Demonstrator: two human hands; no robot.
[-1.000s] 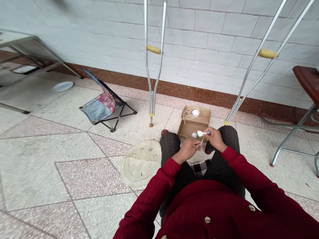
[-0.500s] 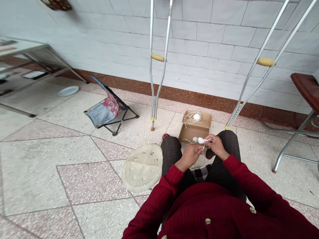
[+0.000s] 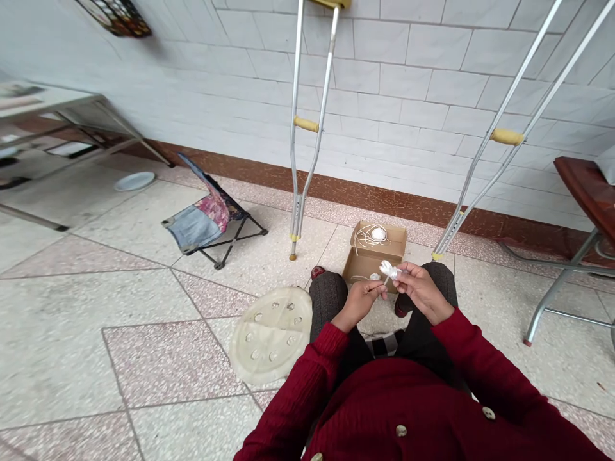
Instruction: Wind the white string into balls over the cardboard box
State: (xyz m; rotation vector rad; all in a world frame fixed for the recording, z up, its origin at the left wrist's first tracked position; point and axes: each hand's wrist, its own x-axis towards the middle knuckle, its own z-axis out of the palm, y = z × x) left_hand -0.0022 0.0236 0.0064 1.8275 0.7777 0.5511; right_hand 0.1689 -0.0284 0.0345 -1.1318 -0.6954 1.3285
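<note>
Fingers of our right hand [image 3: 423, 299] and left hand [image 3: 359, 303] close on a small white twisted bundle [image 3: 390, 270] on a thin stem, held above our knees; a light, even pinch suits it. Beyond sits an open cardboard box [image 3: 365, 262] holding white string [image 3: 368, 235], between two aluminium crutches [image 3: 300, 179]; open floor [image 3: 144, 358] lies leftward, past a round dimpled plastic disc [image 3: 271, 336].
</note>
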